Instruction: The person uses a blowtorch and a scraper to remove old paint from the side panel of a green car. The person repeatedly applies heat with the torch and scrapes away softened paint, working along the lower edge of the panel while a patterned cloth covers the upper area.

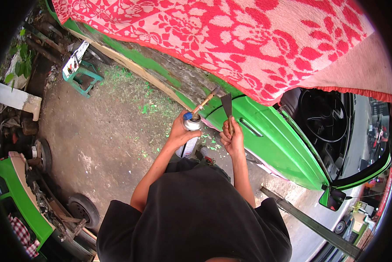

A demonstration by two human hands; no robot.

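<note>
My left hand (pixel 178 132) is wrapped round a gas canister (pixel 189 145) that has a blow torch head (pixel 199 106) with a blue knob on top. The brass nozzle points up and right, close to the green car's side panel (pixel 161 70), where paint is partly stripped to a dull grey-brown surface. In my right hand (pixel 233 139) is a paint scraper (pixel 227 107), its flat dark blade upward and its handle in my closed fingers. The blade stands just right of the nozzle tip, in front of the green car door (pixel 274 139). Whether a flame burns cannot be made out.
A red and pink patterned blanket (pixel 231 39) drapes over the car. Green paint flakes (pixel 150 109) litter the concrete floor. A small teal stool (pixel 84 76) stands at far left. Loose wheels (pixel 83 209) and another green vehicle (pixel 19 196) are at lower left. A metal beam (pixel 309 222) lies lower right.
</note>
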